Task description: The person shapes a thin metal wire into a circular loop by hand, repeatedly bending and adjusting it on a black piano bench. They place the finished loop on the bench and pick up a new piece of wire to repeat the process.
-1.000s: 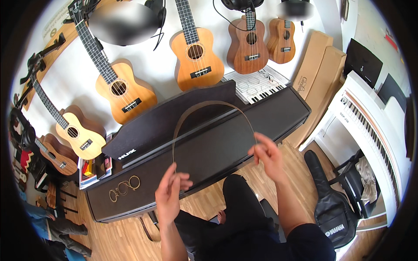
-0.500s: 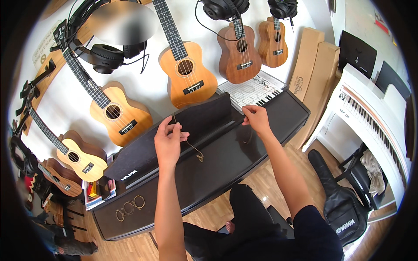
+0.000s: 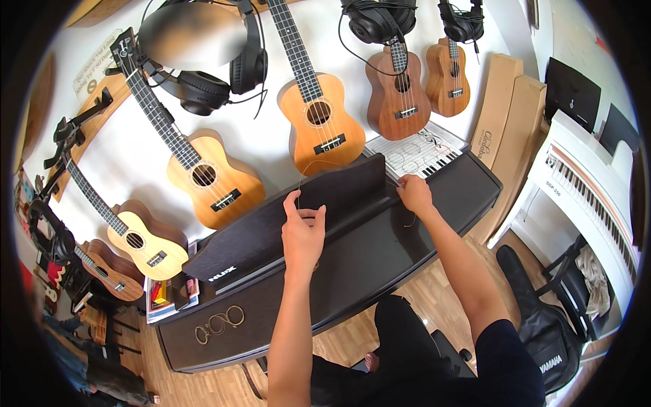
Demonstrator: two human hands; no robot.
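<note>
My left hand [image 3: 304,230] is raised over the dark digital piano [image 3: 359,258], its fingers curled on a thin brassy string [image 3: 319,161] that loops up in front of a hanging ukulele [image 3: 319,102]. My right hand [image 3: 415,197] pinches the string at the right, near the piano's raised back panel [image 3: 285,224]. Part of the string dangles below my hands. Several coiled strings [image 3: 235,306] lie on the piano's left end. A white sheet with a printed keyboard [image 3: 417,146] lies behind the panel.
Several ukuleles [image 3: 149,247] and black headphones [image 3: 203,91] hang on the wall. Books [image 3: 163,305] sit at left. Cardboard boxes [image 3: 515,129], a white piano [image 3: 590,203] and a black instrument bag [image 3: 536,319] stand at right. Another person [image 3: 81,359] is at lower left.
Both hands have risen from the front edge toward the back panel, and the wide arch of string has become a smaller, looser loop. The view has shifted slightly, moving the scene rightward.
</note>
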